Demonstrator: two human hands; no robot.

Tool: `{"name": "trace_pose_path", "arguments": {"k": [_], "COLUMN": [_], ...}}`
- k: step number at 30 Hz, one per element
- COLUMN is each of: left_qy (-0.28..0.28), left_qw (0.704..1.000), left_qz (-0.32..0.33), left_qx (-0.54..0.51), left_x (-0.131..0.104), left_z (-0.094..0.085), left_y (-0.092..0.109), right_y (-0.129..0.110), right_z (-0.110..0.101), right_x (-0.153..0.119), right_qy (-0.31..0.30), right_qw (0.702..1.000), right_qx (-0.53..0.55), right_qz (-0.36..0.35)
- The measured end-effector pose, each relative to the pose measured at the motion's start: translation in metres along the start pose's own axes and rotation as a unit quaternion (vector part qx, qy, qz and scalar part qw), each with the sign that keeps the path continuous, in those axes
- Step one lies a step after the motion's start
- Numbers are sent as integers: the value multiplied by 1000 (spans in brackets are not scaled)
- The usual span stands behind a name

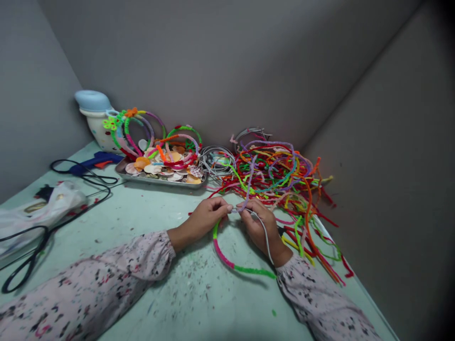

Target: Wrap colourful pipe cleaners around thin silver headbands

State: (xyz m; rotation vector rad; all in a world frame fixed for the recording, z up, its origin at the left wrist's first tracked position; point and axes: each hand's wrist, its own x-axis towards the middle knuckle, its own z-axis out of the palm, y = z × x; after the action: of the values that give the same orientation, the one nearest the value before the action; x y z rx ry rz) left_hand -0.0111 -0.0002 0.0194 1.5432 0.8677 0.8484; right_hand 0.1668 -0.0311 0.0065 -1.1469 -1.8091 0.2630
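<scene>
My left hand [212, 211] pinches a thin ring of grey wire [265, 230] close to my right hand. Part of that ring is wrapped in fuzzy pipe cleaner [223, 258], green and magenta in turn, which hangs below my fingers and curves to the right. My right hand [259, 222] is closed on a lilac pipe cleaner [250, 182] where it meets the wire. The lilac strand's free end sticks up above my fingers, and a short stretch of it lies along the wire between both hands.
A metal tray [163, 183] of seashells holds several wrapped rings. A heap of coloured pipe cleaners [280, 170] and coiled grey wire [216, 158] lie to its right. At the left are a blue glue gun [95, 161], black cord [44, 237], plastic bag [64, 201] and blue-lidded container [97, 123].
</scene>
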Motion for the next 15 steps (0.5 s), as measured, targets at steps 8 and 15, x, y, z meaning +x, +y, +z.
{"name": "trace_pose_path", "arguments": {"k": [8, 15], "left_qy": [17, 10], "left_qw": [996, 993], "left_qz": [18, 21], "left_qx": [82, 113], "left_x": [0, -1], "left_z": [2, 3], "left_y": [-3, -1], "right_y": [2, 3], "right_z": [1, 1], "right_x": [-1, -1], "right_qy": [-3, -6], "right_qw": [1000, 1000], "right_qx": [-3, 6], "right_qz": [12, 17]}}
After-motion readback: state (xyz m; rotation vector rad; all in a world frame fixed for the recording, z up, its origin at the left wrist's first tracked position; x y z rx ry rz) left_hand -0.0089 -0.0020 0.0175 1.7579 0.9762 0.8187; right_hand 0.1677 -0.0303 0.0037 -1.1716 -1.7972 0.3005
